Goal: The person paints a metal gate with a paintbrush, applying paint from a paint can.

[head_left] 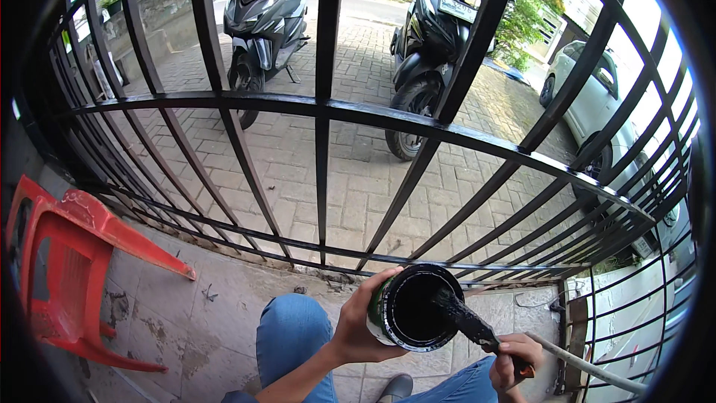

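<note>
My left hand [359, 326] is wrapped round the side of a paint can [381, 306], tilted so its mouth faces me; the inside is black with paint. Between the fingers of my right hand [514, 362] is the handle of a paintbrush [477, 326] coated in black. Its bristles reach over the can's rim into the mouth; whether they touch the paint I cannot tell. Just beyond the can stands a black metal fence [322, 172] of upright bars and cross rails.
A red plastic chair [74, 276] lies tipped over at the left on the stained tile floor [186, 336]. A pale pole [589, 364] slants by my right hand. Past the bars are a grey motorbike [265, 11], a black motorbike [429, 41] and a white car [597, 89].
</note>
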A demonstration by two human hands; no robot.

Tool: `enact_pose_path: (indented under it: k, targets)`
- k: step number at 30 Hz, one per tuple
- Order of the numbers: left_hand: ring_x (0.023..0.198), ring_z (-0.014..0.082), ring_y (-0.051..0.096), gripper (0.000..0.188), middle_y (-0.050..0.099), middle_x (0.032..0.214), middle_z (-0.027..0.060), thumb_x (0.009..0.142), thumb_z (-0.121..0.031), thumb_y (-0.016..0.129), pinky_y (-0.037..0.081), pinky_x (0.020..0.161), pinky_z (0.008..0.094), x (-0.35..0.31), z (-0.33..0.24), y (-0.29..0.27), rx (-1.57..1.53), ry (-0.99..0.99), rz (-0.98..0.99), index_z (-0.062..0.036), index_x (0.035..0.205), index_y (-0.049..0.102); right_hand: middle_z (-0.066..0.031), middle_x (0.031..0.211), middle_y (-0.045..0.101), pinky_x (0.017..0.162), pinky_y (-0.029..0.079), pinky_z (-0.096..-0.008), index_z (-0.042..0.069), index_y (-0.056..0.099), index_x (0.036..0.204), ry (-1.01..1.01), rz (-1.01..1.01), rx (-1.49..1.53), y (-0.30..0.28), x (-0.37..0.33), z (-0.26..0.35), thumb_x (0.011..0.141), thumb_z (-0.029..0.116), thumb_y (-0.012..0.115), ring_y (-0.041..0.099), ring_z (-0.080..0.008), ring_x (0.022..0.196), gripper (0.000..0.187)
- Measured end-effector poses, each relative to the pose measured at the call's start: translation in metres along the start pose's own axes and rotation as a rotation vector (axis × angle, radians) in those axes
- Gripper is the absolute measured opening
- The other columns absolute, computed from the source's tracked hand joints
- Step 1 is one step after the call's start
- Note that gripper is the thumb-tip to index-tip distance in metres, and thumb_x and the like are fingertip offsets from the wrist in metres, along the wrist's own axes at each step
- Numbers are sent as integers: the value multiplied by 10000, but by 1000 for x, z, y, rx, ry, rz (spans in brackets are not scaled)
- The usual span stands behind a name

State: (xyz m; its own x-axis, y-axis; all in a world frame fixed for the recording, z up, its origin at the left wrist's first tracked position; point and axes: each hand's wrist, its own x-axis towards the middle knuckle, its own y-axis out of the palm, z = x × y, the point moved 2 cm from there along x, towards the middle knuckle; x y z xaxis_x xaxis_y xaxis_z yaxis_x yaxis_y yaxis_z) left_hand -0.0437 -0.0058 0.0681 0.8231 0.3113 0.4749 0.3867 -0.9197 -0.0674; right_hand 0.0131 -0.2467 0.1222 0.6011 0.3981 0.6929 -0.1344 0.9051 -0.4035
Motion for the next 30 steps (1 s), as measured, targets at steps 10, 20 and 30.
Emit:
enact_pose_path:
  k: [10, 20, 30]
  targets:
    - [1118, 266, 509, 996, 486, 1212, 193, 487, -222, 868, 402, 954, 344, 4, 35, 19, -157, 14, 199, 24, 1268, 301, -178, 713, 649, 510, 497, -259, 8, 653, 772, 158, -184, 29, -3, -28, -5, 668, 80, 621, 638, -219, 572, 130]
    - [1077, 249, 535, 1023, 508, 1161, 176, 484, -193, 870, 416, 935, 334, 0, 32, 15, -49, 16, 236, 36, 1268, 255, -169, 720, 653, 522, 505, -251, 7, 674, 787, 210, -130, 111, 9, -36, 4, 645, 22, 649, 646, -210, 593, 145]
    - [1077, 248, 524, 1031, 497, 1165, 163, 458, -168, 867, 430, 915, 340, 3, 32, 7, 21, -13, 149, 16, 1262, 247, -160, 772, 660, 562, 519, -262, 17, 666, 812, 163, -25, 104, 7, -8, 5, 664, 5, 642, 655, -211, 633, 151]
